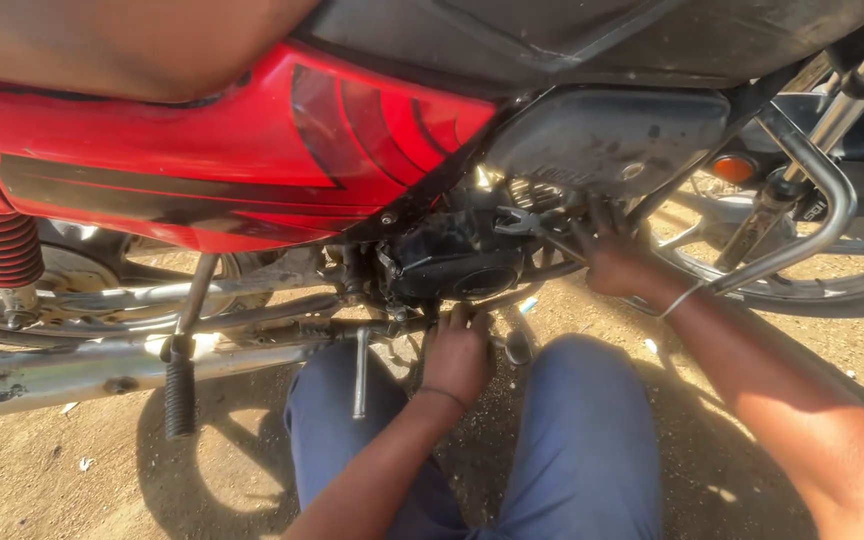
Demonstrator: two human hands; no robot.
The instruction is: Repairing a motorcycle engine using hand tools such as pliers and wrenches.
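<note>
A big red motorcycle [212,150] stood on the sandy ground [72,490], and it filled the top of the view. Its black seat [572,35] ran along the top, and a long shiny exhaust pipe [102,365] lay low on the left. The person sat close beside it in blue trousers [582,450].

The black engine [452,260] sat in the middle, under the red side panel. The right hand [617,262] reached up to the engine, next to a small silver spanner [517,222]. You could not tell if that hand's grip held the spanner, because its fingers were in dark shade.

The left hand [459,352] was lower down, just under the engine. Its fingers were curled in on a small part there, too hidden to name. A black kick lever [180,385] hung down on the left.
</note>
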